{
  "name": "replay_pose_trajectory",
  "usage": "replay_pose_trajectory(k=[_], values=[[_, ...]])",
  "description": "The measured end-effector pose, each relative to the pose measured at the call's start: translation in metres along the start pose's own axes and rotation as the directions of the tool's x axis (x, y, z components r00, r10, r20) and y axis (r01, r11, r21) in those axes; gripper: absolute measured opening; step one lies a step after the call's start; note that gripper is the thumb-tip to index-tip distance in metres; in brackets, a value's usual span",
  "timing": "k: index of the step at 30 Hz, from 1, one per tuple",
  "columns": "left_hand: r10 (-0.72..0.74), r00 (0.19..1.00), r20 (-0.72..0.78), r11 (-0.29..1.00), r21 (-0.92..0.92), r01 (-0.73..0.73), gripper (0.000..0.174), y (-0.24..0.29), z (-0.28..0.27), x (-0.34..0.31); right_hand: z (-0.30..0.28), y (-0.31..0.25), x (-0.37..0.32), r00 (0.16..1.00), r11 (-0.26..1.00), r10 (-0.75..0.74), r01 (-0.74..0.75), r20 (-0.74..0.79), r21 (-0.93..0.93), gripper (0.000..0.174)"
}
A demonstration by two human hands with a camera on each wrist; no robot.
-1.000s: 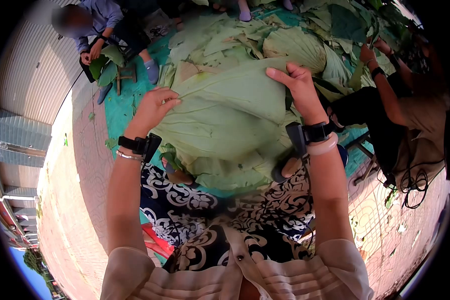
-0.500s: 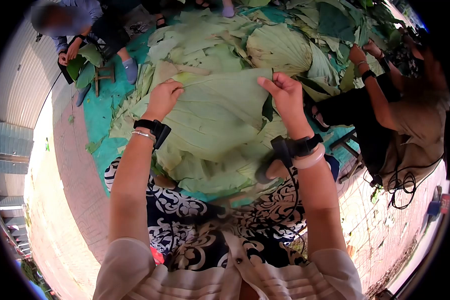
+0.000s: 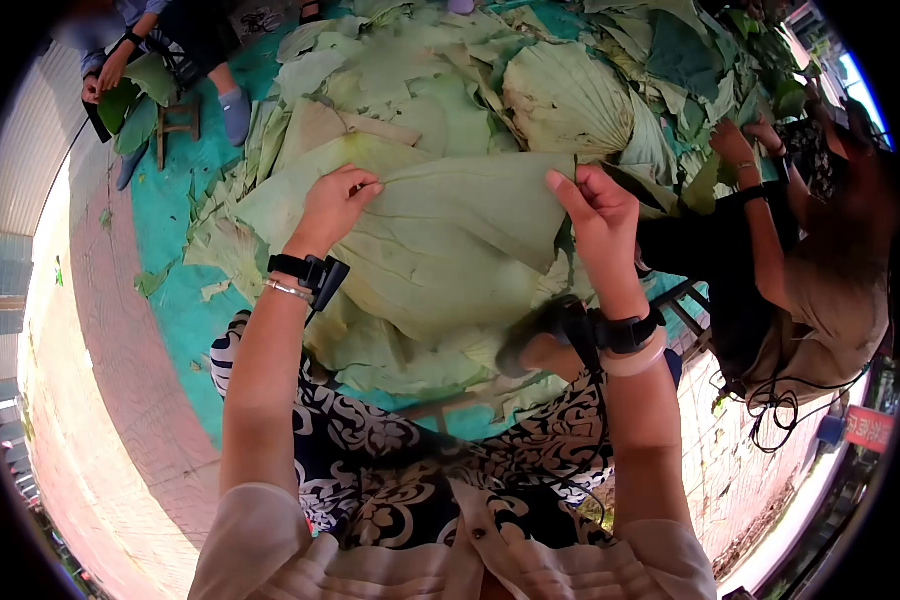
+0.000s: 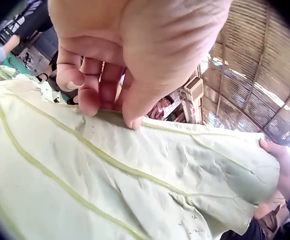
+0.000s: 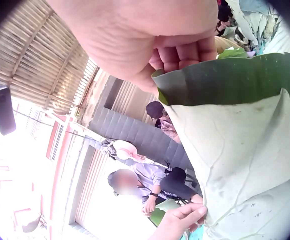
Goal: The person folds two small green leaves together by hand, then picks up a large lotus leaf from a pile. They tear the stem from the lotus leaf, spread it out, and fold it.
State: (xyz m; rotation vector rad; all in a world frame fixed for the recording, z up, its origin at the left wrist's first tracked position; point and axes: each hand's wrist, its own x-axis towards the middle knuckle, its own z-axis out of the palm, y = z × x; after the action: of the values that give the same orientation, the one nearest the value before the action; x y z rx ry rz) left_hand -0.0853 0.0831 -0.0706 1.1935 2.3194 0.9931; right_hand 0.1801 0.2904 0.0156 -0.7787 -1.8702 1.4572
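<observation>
A large pale green lotus leaf [image 3: 460, 225] with raised veins is stretched between my two hands. My left hand [image 3: 335, 208] pinches its upper edge between thumb and fingers, and the left wrist view shows the thumb [image 4: 135, 112] over that edge. At the upper right corner, my right hand [image 3: 605, 215] grips the leaf with the thumb on the near side. In the right wrist view a dark green strip [image 5: 230, 80] of the leaf shows along the top, above the pale side. The leaf hangs in front of a broad pile of similar leaves [image 3: 420, 110].
The pile lies on a green ground sheet [image 3: 185, 320]. A seated person [image 3: 145, 45] at the far left handles dark leaves beside a small wooden stool [image 3: 175, 130]. Close on the right sits another person [image 3: 770, 270], holding leaves. My patterned trousers [image 3: 370, 430] are below the leaf.
The head view has shifted, so the pile and people sit differently in it. The leaf's upper edge, slanted up to the right earlier, is now nearly level. Both hands keep their hold.
</observation>
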Motion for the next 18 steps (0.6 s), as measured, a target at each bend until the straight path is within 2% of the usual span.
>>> replay_pose_trajectory(k=[3,4,6,9,12,15,18], values=[[-0.05,0.999,-0.005,0.988,0.146,0.05,0.027,-0.006,0.01,0.001,0.014,-0.006,0.001,1.0,1.0,0.012,-0.012,0.018,-0.007,0.029],[0.067,0.997,-0.043,0.982,0.178,-0.058,0.026,-0.002,0.011,0.002,0.016,-0.008,0.001,0.999,1.0,0.014,-0.014,0.028,-0.023,0.028],[0.308,0.944,-0.115,0.927,0.258,-0.271,0.027,0.012,0.013,0.01,0.017,-0.013,0.004,0.999,0.998,0.008,-0.006,0.043,-0.055,0.027],[0.273,0.95,-0.151,0.941,-0.166,-0.296,0.029,0.043,0.023,0.019,0.019,-0.018,0.005,0.996,0.999,0.034,-0.035,0.087,0.006,0.025],[0.228,0.972,0.062,0.836,-0.523,-0.163,0.026,0.094,0.007,0.014,0.023,-0.019,0.002,0.995,0.999,0.026,-0.03,0.095,0.034,0.023],[0.192,0.973,0.127,0.768,-0.637,-0.068,0.026,0.101,0.009,0.012,0.022,-0.024,-0.003,0.991,0.996,0.047,-0.057,0.125,0.073,0.021],[0.188,0.975,0.117,0.826,-0.556,-0.093,0.019,0.109,0.007,0.004,0.016,-0.021,-0.005,0.989,0.999,-0.01,0.003,0.146,0.05,0.019]])
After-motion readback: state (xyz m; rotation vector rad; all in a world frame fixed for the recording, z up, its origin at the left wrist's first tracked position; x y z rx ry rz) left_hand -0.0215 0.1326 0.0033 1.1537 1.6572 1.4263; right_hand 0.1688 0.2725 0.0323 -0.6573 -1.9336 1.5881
